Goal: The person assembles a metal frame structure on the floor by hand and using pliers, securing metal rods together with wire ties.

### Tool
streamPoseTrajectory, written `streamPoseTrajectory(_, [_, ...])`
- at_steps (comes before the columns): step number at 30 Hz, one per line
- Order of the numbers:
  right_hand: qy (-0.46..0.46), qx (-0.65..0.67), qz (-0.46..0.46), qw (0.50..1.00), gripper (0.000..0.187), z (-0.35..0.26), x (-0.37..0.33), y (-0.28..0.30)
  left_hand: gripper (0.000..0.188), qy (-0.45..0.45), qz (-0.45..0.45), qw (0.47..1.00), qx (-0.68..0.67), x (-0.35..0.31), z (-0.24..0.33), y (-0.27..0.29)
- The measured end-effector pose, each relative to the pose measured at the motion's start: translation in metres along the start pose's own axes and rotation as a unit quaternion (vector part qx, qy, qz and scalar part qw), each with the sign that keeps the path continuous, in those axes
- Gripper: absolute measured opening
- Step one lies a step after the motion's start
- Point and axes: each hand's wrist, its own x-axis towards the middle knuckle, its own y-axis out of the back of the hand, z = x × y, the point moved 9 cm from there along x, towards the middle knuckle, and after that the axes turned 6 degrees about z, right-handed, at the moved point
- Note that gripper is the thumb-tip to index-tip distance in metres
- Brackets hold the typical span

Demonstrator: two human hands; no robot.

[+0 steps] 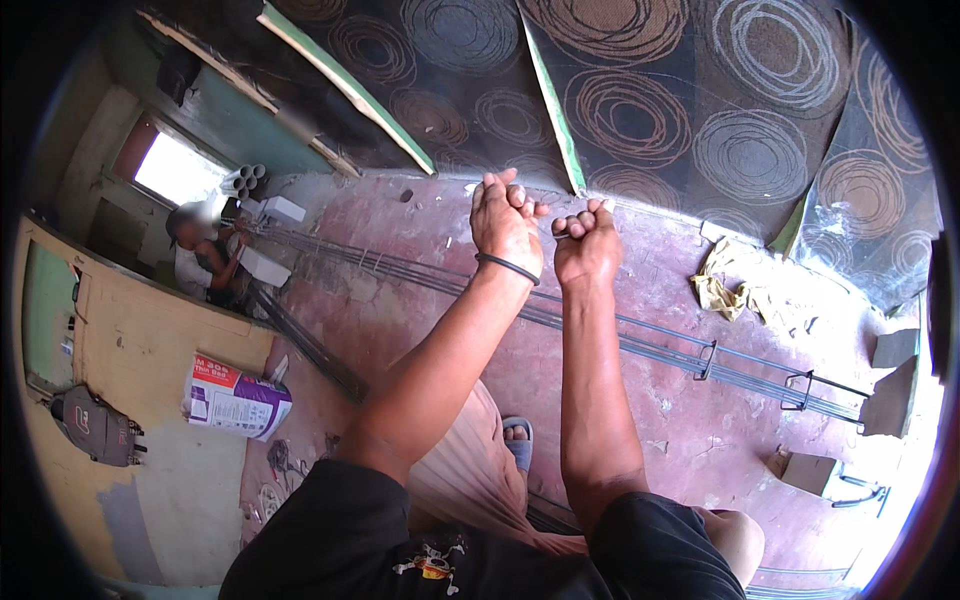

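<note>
Left hand: fingers partly folded toward the palm; whether they pinch anything cannot be told.
Right hand: curled into a loose fist just right of the left, apart from it; contents hidden.
Wristband: dark, around the left wrist.
Steel rods: long bundle passing beneath both forearms, from far left of the hands to lower right.
Stirrups: two bent loops at the rods, right of the hands and lower.
Cloth: crumpled, yellowish, right of the hands.
Patterned sheet: circle-printed, beyond the hands.
Co-worker: far left, near the rods' end.
</note>
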Motion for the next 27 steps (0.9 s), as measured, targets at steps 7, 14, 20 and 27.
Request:
streamPoseTrajectory(7, [0.119,-0.314,-0.214,0.917,0.026,0.002,-0.054,-0.047,0.031,-0.039,0.045,0.998,0.015,0.004,0.031,0.008])
streamPoseTrajectory(14, [0.178,-0.58,-0.266,0.749,0.028,0.026,-0.057,-0.064,0.029,-0.044,-0.026,0.999,0.0,0.014,0.038,-0.012])
streamPoseTrajectory(20, [0.188,-0.473,-0.138,0.85,0.037,0.024,-0.036,-0.009,0.025,-0.094,-0.068,0.993,0.037,0.048,0.057,0.021])
streamPoseTrajectory(27, [-0.034,0.093,0.026,0.995,0.021,-0.022,-0.02,0.019,0.039,-0.022,-0.088,0.967,0.236,-0.043,-0.029,-0.013])
